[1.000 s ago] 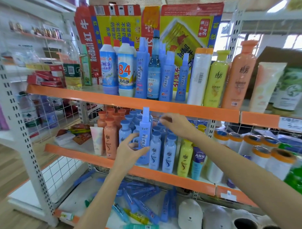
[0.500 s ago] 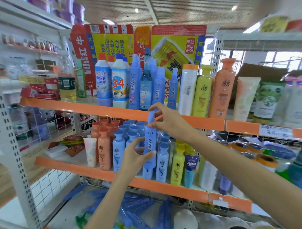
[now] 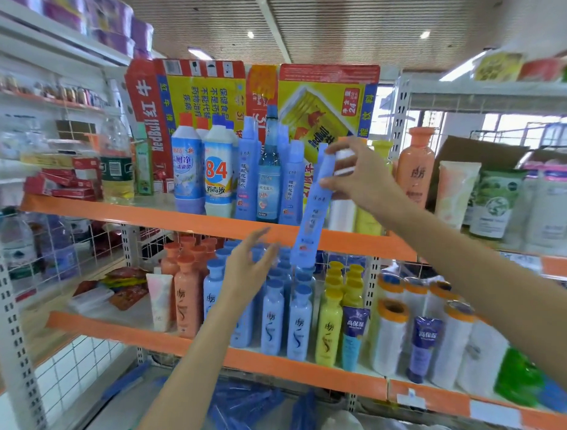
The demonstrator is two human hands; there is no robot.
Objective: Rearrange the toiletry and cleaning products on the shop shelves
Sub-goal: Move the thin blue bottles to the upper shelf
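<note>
Shop shelves, orange-edged: right hand [image 3: 360, 175] pinches a slim blue bottle [image 3: 312, 212] near its cap
Left hand [image 3: 249, 268] spread empty below; bottle looks light, rigid, slick, so gripping mid-body seems safer

Slim blue bottle [image 3: 313, 209] tilted, held before upper shelf.

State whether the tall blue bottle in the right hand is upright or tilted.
Tilted: the tall blue bottle in the right hand leans, top right, base left.
</note>
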